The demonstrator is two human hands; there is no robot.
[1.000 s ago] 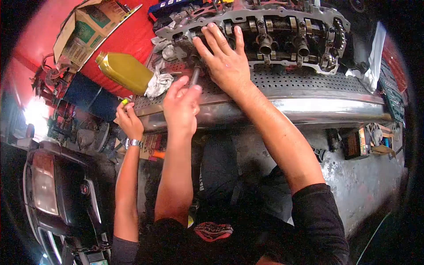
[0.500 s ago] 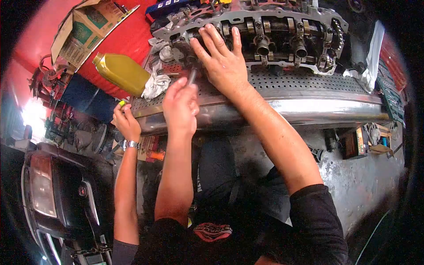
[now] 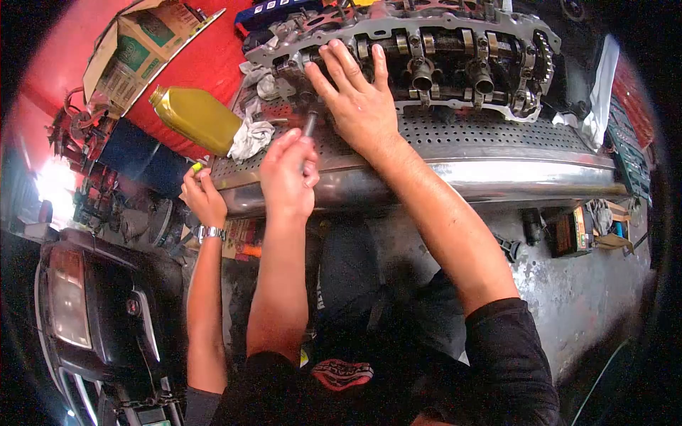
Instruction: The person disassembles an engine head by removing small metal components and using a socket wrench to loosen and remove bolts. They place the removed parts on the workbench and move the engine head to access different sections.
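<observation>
A metal cylinder head (image 3: 433, 42) with camshafts and a toothed sprocket lies on a perforated metal bench. Fingers spread, my right hand (image 3: 364, 106) presses flat on its left part. Just left of that, my left hand (image 3: 288, 170) is closed around a tool, of which a short dark metal rod (image 3: 310, 125) sticks up from the fist toward the head's lower left edge. The rest of the tool is hidden in my fist.
Another person's hand (image 3: 204, 197), with a watch, rests at the bench's left corner near a yellow-green object (image 3: 197, 167). An olive oil bottle (image 3: 195, 121), white rags (image 3: 250, 136) and a cardboard box (image 3: 145, 50) stand at left. A black car front (image 3: 106, 305) is lower left.
My left hand has shifted slightly down and left with the rod. My right hand stays on the cylinder head.
</observation>
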